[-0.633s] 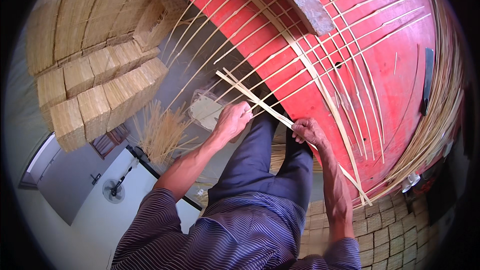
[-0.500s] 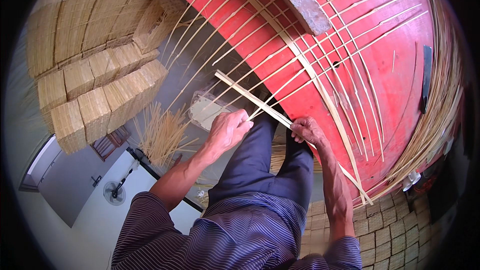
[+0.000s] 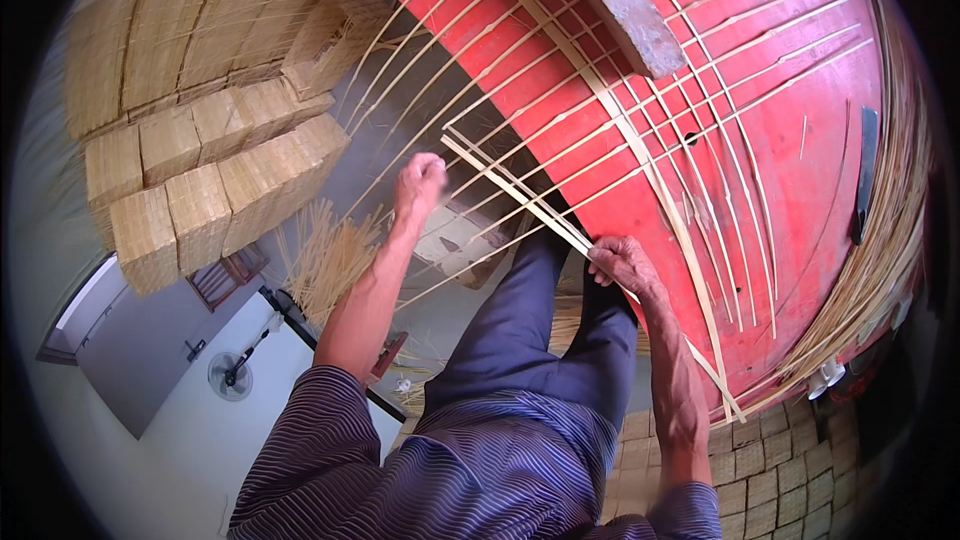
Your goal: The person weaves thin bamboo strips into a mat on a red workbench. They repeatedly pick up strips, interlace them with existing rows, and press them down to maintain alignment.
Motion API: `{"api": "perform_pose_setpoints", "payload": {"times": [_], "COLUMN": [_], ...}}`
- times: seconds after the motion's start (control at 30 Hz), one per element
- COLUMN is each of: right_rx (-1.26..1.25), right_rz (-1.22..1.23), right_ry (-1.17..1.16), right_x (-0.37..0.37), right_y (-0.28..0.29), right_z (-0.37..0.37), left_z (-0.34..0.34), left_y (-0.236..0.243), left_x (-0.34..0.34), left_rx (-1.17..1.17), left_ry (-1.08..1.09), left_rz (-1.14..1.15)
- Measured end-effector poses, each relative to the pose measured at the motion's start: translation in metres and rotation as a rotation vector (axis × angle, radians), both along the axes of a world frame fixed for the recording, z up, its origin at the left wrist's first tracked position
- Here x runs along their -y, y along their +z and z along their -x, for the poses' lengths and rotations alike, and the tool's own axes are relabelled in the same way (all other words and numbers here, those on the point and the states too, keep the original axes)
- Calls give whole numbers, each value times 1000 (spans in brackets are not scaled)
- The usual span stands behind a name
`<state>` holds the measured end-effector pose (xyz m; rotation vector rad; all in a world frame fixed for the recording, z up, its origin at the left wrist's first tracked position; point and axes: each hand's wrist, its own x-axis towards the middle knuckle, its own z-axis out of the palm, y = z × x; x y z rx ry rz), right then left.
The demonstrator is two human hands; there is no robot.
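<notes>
My right hand grips pale flat strips that run diagonally up-left across the protruding ends of a strip lattice. My left hand is raised left of those strips, fingers curled and blurred at the tips; what they hold, if anything, cannot be made out. The lattice lies on a red curved board, with a long grey stone-like block resting across its upper part. My legs show beneath the flat strips.
Stacked straw-coloured woven blocks fill the upper left, above loose cut strips and a fan. A dark blade and long bundled strips lie along the board's right edge. More woven pieces are at lower right.
My left hand has left the crossing of the strips and moved up and to the left. My right hand keeps its grip. The whole view has shifted slightly.
</notes>
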<state>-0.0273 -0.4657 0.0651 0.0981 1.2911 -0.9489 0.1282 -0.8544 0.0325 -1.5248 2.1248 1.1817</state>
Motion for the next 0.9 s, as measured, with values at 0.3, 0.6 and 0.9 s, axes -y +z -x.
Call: {"api": "perform_pose_setpoints", "payload": {"times": [0.3, 0.6, 0.9], "right_rx": [16, -110, -200], "right_rz": [-34, -1, -27], "right_ry": [48, 6, -142], "right_x": [2, 12, 20], "right_y": [0, 8, 9], "right_z": [5, 9, 16], "left_z": [41, 55, 117], "left_y": [-14, 11, 7], "left_x": [20, 38, 74], "left_rx": [-363, -470, -415], "left_ry": [635, 554, 148], "left_rz": [-857, -694, -373]}}
